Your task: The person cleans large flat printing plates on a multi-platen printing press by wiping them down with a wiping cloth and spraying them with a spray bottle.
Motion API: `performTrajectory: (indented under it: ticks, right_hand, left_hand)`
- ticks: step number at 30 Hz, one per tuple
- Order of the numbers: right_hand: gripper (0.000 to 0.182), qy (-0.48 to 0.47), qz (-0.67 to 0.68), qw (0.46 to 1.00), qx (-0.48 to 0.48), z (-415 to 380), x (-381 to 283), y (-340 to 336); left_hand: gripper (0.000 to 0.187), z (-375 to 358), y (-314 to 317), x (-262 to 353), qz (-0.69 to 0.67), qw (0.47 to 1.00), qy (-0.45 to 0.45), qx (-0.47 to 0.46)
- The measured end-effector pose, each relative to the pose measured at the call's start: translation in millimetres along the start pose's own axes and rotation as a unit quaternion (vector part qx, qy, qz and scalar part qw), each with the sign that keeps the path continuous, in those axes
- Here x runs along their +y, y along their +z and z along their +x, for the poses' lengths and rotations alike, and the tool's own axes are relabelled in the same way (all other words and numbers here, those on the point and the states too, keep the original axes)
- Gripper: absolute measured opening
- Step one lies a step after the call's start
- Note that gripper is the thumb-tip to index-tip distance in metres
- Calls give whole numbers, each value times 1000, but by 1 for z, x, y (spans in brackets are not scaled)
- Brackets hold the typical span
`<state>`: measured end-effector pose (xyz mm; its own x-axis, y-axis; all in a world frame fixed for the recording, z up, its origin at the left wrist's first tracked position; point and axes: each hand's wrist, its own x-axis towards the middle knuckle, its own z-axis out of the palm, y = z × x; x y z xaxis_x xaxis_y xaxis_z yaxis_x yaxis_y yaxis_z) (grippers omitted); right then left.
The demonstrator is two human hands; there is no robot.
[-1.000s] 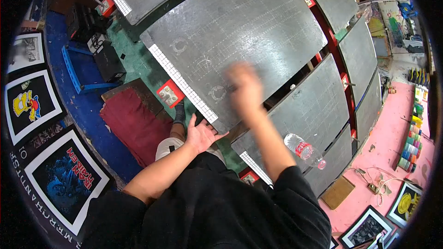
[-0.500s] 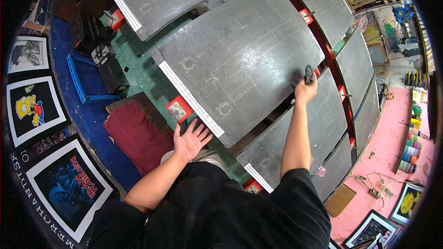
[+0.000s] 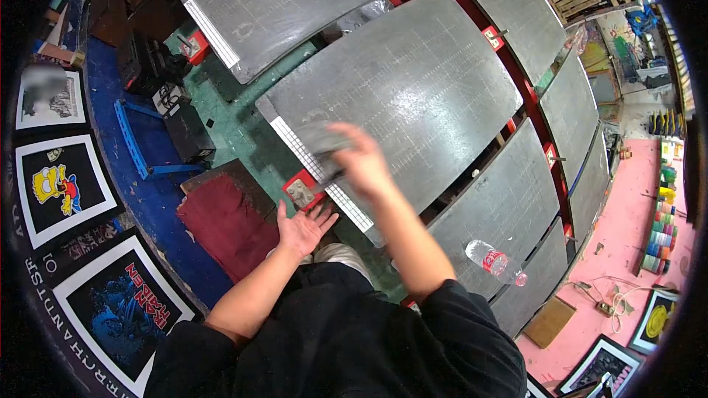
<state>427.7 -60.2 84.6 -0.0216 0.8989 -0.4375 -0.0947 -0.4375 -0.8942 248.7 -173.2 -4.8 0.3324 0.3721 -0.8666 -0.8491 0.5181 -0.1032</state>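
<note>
My right hand (image 3: 360, 163) is blurred over the near edge of the big grey gridded platen (image 3: 435, 74), closed on a dark grey rag (image 3: 318, 141) that lies against the platen's surface beside its white ruler strip (image 3: 318, 174). My left hand (image 3: 304, 225) hangs open, palm up, just below the platen's near edge, close to a red clamp plate (image 3: 301, 191). It holds nothing.
More grey platens (image 3: 509, 199) fan out to the right and at the top left. A plastic water bottle (image 3: 493, 261) lies on the lower right platen. A dark red cloth (image 3: 221, 221) covers a low stand. Framed prints (image 3: 59, 184) line the blue floor at left.
My right hand swept from the platen's far right edge back to its near left edge with the dark rag. The left hand stayed put.
</note>
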Motion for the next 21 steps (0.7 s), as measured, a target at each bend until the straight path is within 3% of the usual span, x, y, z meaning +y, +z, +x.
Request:
performTrajectory:
  ticks: [1,2,3,4,5,6,8,9,10,11,12,13,14,15,16,17,18,19,20,21]
  right_hand:
    - [52,-53,-29,994,96,20,28,-48]
    - [48,-42,153,976,145,24,18,-88]
    - [42,-64,113,957,261,26,4,-121]
    - [36,-102,8,925,366,37,9,-160]
    - [34,-221,-252,815,472,64,46,-221]
    - [33,-122,-334,770,531,68,41,-238]
    - [33,8,-392,727,564,80,19,-204]
    - [32,-69,-443,727,519,94,37,-191]
    - [32,-149,-423,768,457,97,31,-140]
    - [33,-188,-446,791,373,96,30,-79]
    - [36,-162,-494,824,226,86,21,-11]
    - [35,-259,-457,844,105,81,26,47]
    - [37,-124,-449,883,-67,63,13,103]
    - [37,-229,-252,927,-153,62,35,144]
    - [34,-206,-198,936,-207,51,23,174]
    - [35,-164,-124,946,-250,51,19,189]
    - [36,-121,-50,948,-292,52,14,198]
    - [44,-66,28,949,-308,51,-1,189]
    - [44,-65,-28,960,-271,55,-15,166]
    - [40,-23,-31,980,-196,60,-10,143]
  left_hand:
    - [94,-2,-2,7,-29,999,-16,-41]
    - [94,0,-8,12,-36,998,-15,-45]
    - [95,7,-18,17,-2,998,-14,-67]
    - [96,10,-24,21,31,996,-12,-88]
    - [95,10,-26,26,40,997,-23,-54]
    - [95,8,-27,27,33,998,-21,-52]
    - [91,11,-25,31,156,987,14,30]
    - [88,26,-37,36,137,988,17,64]
    - [88,26,-35,40,136,988,17,67]
    - [87,27,-29,44,117,991,21,64]
    - [86,28,-24,46,98,993,23,62]
    - [82,31,-21,48,105,992,22,66]
    - [82,35,-21,49,106,992,24,63]
    - [79,40,-23,52,220,975,39,13]
    - [77,47,-31,54,331,941,54,-36]
    - [69,88,-78,56,144,981,58,-113]
    - [69,80,-66,63,145,981,60,-115]
    - [69,61,-43,71,195,980,26,-42]
    - [69,39,-19,79,242,970,-9,28]
    - [67,13,1,93,262,965,-11,13]
